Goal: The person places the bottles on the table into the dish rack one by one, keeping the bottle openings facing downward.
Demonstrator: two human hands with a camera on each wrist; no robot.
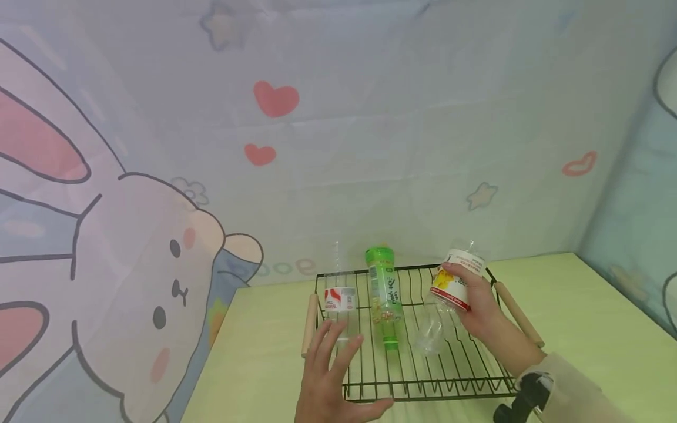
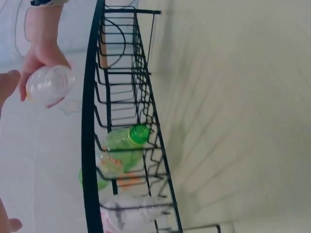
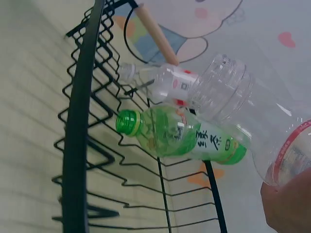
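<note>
My right hand [image 1: 478, 302] grips a clear plastic bottle [image 1: 459, 279] by its white, yellow and red label. The bottle is tilted above the right part of a black wire basket [image 1: 423, 385], its mouth pointing down toward the near side. In the right wrist view, the clear neck of this bottle [image 3: 228, 92] overlaps the others. A green-tinted bottle [image 1: 385, 288] with green ends lies in the middle of the basket. To its left lies a clear bottle [image 1: 340, 298] with a red and white label. My left hand [image 1: 328, 376], fingers spread, is at the basket's near left corner and holds nothing.
Wooden handles [image 1: 518, 314] flank the basket on both sides. It stands on a yellow-green tabletop [image 1: 254, 329]. Behind the table hangs a backdrop [image 1: 370, 147] printed with a rabbit and hearts.
</note>
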